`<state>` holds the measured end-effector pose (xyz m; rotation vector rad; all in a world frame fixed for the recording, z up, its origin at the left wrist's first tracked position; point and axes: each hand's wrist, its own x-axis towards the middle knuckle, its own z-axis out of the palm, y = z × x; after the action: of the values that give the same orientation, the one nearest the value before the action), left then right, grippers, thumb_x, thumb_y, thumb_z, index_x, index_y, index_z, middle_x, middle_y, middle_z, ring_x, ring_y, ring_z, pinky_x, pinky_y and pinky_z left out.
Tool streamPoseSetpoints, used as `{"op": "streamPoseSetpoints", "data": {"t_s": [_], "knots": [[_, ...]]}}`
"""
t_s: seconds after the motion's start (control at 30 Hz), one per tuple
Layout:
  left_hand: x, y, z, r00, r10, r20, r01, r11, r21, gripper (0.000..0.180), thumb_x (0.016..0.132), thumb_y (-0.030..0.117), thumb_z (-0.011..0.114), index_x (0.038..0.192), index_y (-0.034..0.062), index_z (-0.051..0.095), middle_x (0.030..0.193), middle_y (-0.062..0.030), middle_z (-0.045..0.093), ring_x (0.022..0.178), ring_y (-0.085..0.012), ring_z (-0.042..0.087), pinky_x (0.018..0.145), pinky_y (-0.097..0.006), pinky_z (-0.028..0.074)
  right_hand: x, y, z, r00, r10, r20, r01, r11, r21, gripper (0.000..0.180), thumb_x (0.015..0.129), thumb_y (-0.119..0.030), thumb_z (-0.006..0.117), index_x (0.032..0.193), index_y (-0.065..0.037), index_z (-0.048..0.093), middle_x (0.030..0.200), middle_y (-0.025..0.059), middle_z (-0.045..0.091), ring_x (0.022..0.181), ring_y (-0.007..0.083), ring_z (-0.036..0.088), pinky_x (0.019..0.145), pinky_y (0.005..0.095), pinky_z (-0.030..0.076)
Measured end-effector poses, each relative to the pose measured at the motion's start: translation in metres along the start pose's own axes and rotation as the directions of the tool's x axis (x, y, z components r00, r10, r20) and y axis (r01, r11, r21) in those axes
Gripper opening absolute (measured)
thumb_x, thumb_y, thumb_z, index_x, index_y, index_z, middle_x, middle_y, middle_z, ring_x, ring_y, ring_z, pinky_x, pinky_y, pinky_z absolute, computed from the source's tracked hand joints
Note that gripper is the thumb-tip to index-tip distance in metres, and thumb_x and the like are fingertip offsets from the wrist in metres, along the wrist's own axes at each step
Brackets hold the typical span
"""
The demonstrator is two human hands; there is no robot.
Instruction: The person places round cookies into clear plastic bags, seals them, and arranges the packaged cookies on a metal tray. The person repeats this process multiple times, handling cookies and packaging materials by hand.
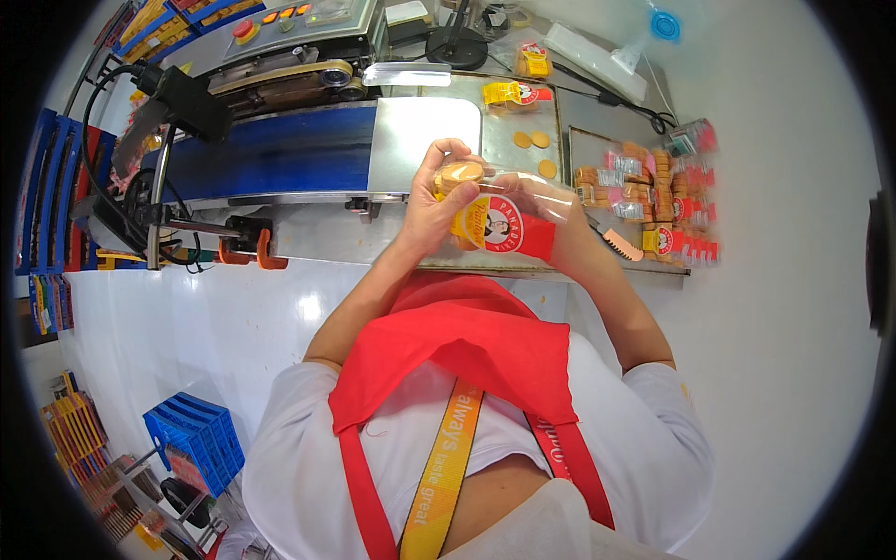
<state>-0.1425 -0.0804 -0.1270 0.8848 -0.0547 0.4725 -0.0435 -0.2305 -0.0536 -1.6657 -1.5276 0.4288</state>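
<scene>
A clear bag of round cookies (461, 175) with a yellow and red label is held up over the front of the metal table. My left hand (431, 187) is closed around its filled end, thumb across the front and fingers behind. At the bag's loose clear end is my right hand (546, 198), its curled fingers partly seen through the film and partly hidden behind it. Beyond the bag, a few loose cookies (539, 139) lie on a metal tray (509, 149), and another filled cookie bag (511, 96) rests at that tray's far side.
Many packed cookie bags (644, 191) crowd the right tray, beside an orange-handled tool (623, 245). A blue conveyor belt (271, 147) leads to a steel plate (420, 135) on my left. A machine with a red button (245, 31) stands behind it. Blue crates (196, 439) are lower left.
</scene>
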Motion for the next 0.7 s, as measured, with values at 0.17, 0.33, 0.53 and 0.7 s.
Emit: {"op": "streamPoseSetpoints", "data": {"t_s": [0.17, 0.33, 0.53, 0.7], "knots": [[0.000, 0.011, 0.007, 0.997, -0.076, 0.032, 0.073, 0.992, 0.102, 0.052, 0.082, 0.017, 0.068, 0.122, 0.0077, 0.036, 0.112, -0.0099, 0.055, 0.098, -0.0153, 0.058, 0.082, -0.028, 0.050, -0.005, 0.002, 0.012, 0.995, 0.015, 0.097, 0.002, 0.985, -0.171, 0.072, 0.074, -0.017, 0.072, 0.135, -0.006, 0.037, 0.115, 0.0160, 0.057, 0.097, 0.0286, 0.059, 0.083, 0.0336, 0.049], [0.005, 0.029, 0.017, 0.989, -0.125, 0.076, 0.117, 0.987, 0.107, 0.079, 0.075, 0.022, 0.074, 0.136, 0.0080, 0.026, 0.121, -0.0139, 0.052, 0.119, -0.0221, 0.046, 0.099, -0.036, 0.039, 0.002, -0.004, 0.012, 0.997, 0.075, -0.030, -0.079, 0.980, -0.181, 0.074, 0.075, -0.018, 0.073, 0.137, -0.008, 0.035, 0.122, 0.0131, 0.054, 0.097, 0.0224, 0.062, 0.080, 0.0296, 0.051], [0.012, 0.066, 0.010, 0.867, 0.009, 0.498, -0.467, 0.359, 0.808, 0.086, 0.064, 0.015, 0.076, 0.138, 0.0091, 0.031, 0.129, -0.0114, 0.050, 0.126, -0.0226, 0.039, 0.110, -0.042, 0.019, 0.002, 0.021, -0.007, 0.789, 0.458, 0.410, -0.475, 0.033, 0.879, 0.044, 0.094, -0.033, 0.048, 0.123, -0.001, 0.044, 0.107, 0.0095, 0.059, 0.094, 0.0150, 0.060, 0.081, 0.0285, 0.051], [0.019, 0.036, -0.008, 0.996, -0.023, 0.090, -0.042, 0.754, 0.656, 0.071, 0.084, 0.012, 0.062, 0.142, 0.0077, 0.022, 0.117, -0.0076, 0.052, 0.108, -0.0141, 0.048, 0.094, -0.028, 0.036, 0.009, 0.016, -0.007, 0.830, 0.479, 0.284, -0.444, 0.261, 0.857, 0.034, 0.090, -0.020, 0.058, 0.119, -0.006, 0.048, 0.099, 0.0077, 0.062, 0.088, 0.0122, 0.061, 0.075, 0.0246, 0.052]]}}
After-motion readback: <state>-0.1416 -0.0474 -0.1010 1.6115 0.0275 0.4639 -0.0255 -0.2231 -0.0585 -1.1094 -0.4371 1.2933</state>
